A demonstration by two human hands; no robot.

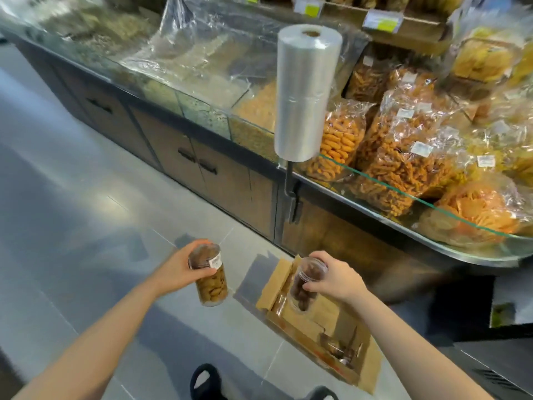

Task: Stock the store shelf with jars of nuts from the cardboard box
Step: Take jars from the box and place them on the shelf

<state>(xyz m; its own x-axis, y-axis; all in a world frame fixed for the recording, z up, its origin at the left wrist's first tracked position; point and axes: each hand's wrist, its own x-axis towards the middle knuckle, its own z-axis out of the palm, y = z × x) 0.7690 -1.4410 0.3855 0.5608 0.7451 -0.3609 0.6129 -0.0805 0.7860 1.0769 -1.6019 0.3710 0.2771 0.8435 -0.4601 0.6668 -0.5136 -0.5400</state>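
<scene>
My left hand (180,267) grips a clear jar of light brown nuts (212,284) by its upper part, holding it above the grey floor left of the box. A second clear jar, filled with darker nuts (302,287), is held by its lid end in my right hand (334,277), over the open cardboard box (291,327) on the floor. More jars lie deep in the box near its right end (340,350), partly hidden. The shelf counter with a glass front (432,206) runs along the right.
A tall roll of clear plastic bags (305,93) stands on a black bracket at the counter edge. Bags of orange snacks (403,145) crowd the counter. Wooden cabinet doors (202,168) line its base. Black shoes (206,382) show at the bottom.
</scene>
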